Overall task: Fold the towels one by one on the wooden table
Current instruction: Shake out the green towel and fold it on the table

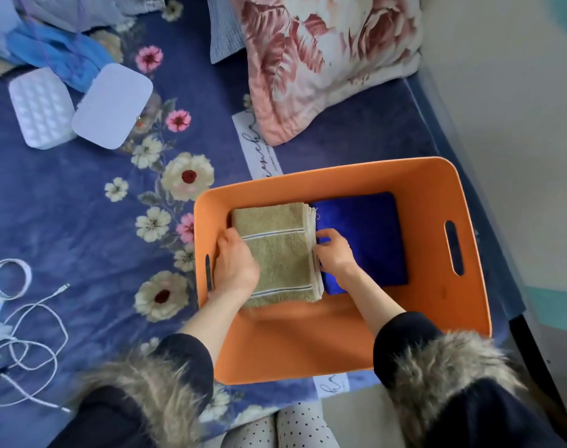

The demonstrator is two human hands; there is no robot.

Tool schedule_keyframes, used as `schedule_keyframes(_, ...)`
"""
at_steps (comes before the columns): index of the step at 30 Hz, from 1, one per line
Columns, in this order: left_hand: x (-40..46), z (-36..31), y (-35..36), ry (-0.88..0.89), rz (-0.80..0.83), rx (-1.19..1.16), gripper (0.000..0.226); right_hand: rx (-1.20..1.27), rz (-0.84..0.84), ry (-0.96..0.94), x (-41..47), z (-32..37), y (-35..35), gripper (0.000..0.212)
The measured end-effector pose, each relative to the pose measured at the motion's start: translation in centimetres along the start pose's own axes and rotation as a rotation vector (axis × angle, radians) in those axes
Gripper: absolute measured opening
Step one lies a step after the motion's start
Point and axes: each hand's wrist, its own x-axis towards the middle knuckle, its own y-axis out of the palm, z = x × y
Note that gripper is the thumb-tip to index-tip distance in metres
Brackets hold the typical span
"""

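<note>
both your hands clamp the tan towel [277,250]: left hand [235,261] curls over its left edge, right hand [335,253] pinches the stacked folds on its right edge. gripping from both sides like that keeps the folded layers together, which looks meant for moving the bundle as one piece. under your grip the towel lies flat in the bin [430,176], and just past your right fingers a blue towel [362,234] lies folded beside it, touching or nearly so. the bin sits on a flowered blanket [81,221], not on any wooden table that shows. your fingertips under the towel's edges are hidden, so you can't tell how deep the hold goes. whether more towels lie beneath the tan one is hidden too. motion blur softens your sleeves.
</note>
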Motion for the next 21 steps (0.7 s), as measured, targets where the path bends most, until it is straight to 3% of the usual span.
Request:
schedule_keyframes(2,-0.4,0.4,0.4,0.153,0.093,0.138,0.075,-0.133,-0.144,-0.175,-0.7,-0.8,0.0,0.043)
schedule_keyframes(4,-0.5,0.7,1.1,0.297,0.188,0.348,0.102,-0.453,-0.246,-0.486,-1.6,-1.8,0.0,0.056)
schedule_keyframes(6,-0.2,0.9,2.0,0.403,0.199,0.535,0.120,-0.923,-0.173,-0.735,-1.8,-2.6,0.2,0.082)
schedule_keyframes(9,0.9,0.8,3.1,0.442,0.165,0.686,0.137,-1.325,-0.019,-0.826,-0.1,-3.2,0.1,0.110)
schedule_keyframes(12,2.3,1.0,4.4,0.425,0.175,0.740,0.142,-1.408,-0.016,-0.803,2.2,-3.3,-0.2,0.118)
schedule_keyframes(21,4.4,2.2,6.9,0.433,0.172,0.743,0.146,-1.430,-0.049,-0.824,5.7,-4.9,0.7,0.109)
